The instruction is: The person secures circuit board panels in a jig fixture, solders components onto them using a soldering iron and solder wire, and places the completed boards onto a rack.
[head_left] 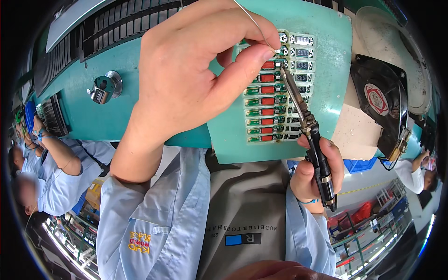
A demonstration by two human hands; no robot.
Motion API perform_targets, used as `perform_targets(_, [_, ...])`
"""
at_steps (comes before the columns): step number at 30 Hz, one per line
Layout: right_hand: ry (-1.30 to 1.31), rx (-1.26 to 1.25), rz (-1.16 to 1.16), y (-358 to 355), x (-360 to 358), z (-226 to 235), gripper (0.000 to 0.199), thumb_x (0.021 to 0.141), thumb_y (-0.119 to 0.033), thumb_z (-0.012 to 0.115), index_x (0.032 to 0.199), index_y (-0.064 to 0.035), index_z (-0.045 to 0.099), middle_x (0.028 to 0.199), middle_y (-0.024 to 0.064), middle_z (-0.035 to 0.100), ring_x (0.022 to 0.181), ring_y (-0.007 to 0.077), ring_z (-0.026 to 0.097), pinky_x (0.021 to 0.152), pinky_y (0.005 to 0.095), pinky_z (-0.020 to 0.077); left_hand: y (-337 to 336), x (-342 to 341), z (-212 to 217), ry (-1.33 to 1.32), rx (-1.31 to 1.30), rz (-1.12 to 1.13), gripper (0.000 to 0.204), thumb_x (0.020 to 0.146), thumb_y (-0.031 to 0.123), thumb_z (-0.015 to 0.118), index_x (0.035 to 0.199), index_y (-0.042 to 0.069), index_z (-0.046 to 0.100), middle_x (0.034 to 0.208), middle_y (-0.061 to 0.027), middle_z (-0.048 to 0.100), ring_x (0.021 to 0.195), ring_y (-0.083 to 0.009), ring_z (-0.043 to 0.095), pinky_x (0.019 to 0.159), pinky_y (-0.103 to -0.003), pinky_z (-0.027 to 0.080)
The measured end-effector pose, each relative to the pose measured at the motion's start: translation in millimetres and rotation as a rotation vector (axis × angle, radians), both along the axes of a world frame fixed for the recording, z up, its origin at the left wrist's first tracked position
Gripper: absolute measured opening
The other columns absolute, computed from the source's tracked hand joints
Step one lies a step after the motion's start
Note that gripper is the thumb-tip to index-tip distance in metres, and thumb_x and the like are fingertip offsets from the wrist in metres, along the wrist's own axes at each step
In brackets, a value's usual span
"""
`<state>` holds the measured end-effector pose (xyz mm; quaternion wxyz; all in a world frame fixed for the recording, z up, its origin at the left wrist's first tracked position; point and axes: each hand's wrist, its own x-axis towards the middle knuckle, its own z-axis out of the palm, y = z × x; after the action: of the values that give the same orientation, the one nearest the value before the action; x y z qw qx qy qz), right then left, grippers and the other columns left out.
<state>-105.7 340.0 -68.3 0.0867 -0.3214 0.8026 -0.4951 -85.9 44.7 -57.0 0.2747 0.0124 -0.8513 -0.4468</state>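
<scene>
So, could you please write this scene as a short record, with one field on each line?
Left hand: pinching a thin wire between thumb and finger
Right hand: gripping a soldering iron by its black handle
Iron tip: over the circuit boards, just below the left fingertips
Boards: green with red parts, in rows on a green panel
To the right: black fan

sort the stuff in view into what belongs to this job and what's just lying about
Belongs to the job:
soldering iron
thin wire
small circuit boards
green plate under them

Seemingly just lying about:
black fan
small metal counter
</scene>
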Motion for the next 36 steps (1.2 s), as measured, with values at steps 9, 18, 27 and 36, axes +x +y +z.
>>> perform_targets(9, [0.052,-0.036,-0.005,3.2,0.7,-6.4,0.055,0.101,-0.036,0.075,0.136,0.0022,0.057,0.106,0.0209,0.073,0.088,0.0289,0.075,0.083,0.0376,0.0587,-5.1,-3.0,-3.6,0.207,0.038,0.071,0.012,0.078,-0.009,0.076,0.089,-0.004,0.076,0.086,-0.0113,0.071,0.063,-0.0111,0.052,0.056,-0.021,0.046])
perform_targets(18, [0.096,-0.204,0.001,8.5,0.5,-10.4,0.055,0.101,-0.037,0.075,0.134,0.0022,0.057,0.105,0.0208,0.071,0.086,0.0296,0.075,0.082,0.0378,0.0586,5.6,11.2,0.4,0.135,0.106,0.057,0.016,0.079,-0.005,0.078,0.094,0.001,0.079,0.096,-0.0053,0.075,0.065,-0.0082,0.05,0.058,-0.019,0.036])
perform_targets(27, [0.026,-0.131,-0.016,12.6,7.8,-8.9,0.052,0.094,-0.028,0.083,0.13,0.0016,0.061,0.105,0.0212,0.073,0.085,0.0279,0.072,0.077,0.0349,0.0582,12.8,13.5,2.2,0.049,0.016,0.016,0.017,0.079,-0.006,0.078,0.094,0.001,0.078,0.095,-0.0066,0.075,0.066,-0.0096,0.051,0.058,-0.02,0.04])
perform_targets(36, [-0.002,-0.141,-0.032,8.6,9.1,-11.7,0.048,0.091,-0.023,0.086,0.126,0.0016,0.064,0.104,0.0203,0.075,0.082,0.0263,0.072,0.074,0.033,0.0582,14.1,11.7,-1.6,0.043,0.026,-0.011,0.018,0.079,-0.007,0.078,0.095,0.0,0.078,0.095,-0.0079,0.074,0.066,-0.0109,0.053,0.058,-0.021,0.043])
